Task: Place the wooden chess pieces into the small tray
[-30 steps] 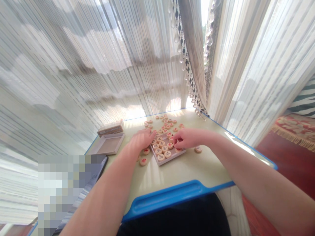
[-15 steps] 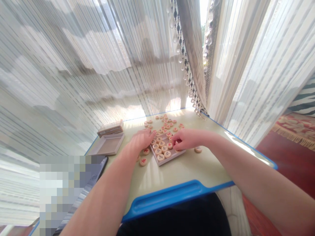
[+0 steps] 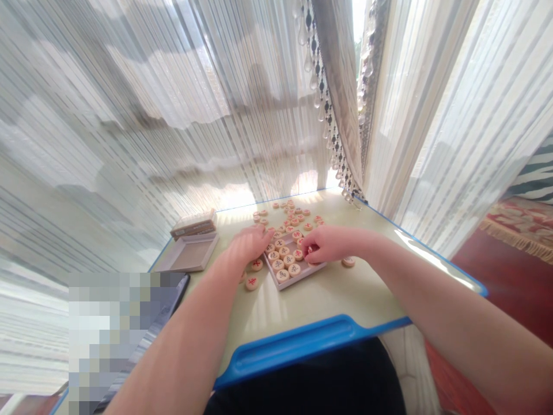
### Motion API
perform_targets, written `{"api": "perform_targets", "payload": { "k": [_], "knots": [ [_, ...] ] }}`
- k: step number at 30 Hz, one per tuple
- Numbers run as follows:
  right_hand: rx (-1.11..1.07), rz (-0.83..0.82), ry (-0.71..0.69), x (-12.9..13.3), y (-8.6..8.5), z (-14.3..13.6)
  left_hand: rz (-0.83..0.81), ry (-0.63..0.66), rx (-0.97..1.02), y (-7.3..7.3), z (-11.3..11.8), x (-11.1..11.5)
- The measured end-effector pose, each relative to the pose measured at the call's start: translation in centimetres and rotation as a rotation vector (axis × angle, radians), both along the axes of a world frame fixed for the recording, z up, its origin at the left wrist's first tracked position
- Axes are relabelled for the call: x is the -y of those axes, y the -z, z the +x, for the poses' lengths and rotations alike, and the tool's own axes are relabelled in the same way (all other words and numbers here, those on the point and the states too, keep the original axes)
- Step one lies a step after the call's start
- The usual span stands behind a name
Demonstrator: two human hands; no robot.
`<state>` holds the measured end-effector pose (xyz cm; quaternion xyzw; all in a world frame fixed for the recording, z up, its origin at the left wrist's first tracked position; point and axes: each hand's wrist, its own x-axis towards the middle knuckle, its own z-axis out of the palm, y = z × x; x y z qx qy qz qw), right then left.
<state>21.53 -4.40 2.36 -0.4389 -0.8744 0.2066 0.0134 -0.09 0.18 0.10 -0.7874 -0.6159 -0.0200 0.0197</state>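
Arranging, I judge, round cream character-marked pieces (image 3: 283,276) inside the shallow grey box (image 3: 303,277) mid-way across the pale blue-edged desk (image 3: 341,297), I have my left hand (image 3: 250,242) loosely open at its left corner, my right hand (image 3: 325,244) curled over its right edge, hold hidden from my remote view, next needing careful placement.

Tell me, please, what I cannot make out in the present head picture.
Head view, all items:
Whether the right hand holds a piece: hidden by its fingers.
What lies beneath the left hand: hidden by that hand.
Characters on the far pieces: too small.
Dark-edged object: partly pixelated.
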Motion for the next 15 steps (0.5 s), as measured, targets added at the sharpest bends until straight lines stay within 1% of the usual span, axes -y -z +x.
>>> {"api": "perform_targets", "payload": {
  "k": [8, 15],
  "knots": [
    [0.017, -0.003, 0.017, 0.42, -0.42, -0.02, -0.003, 0.002, 0.013, -0.22, 0.06, 0.36],
    [0.019, -0.005, 0.021, 0.22, -0.24, 0.07, -0.013, 0.002, -0.003, -0.38, 0.17, 0.41]
  ]
}}
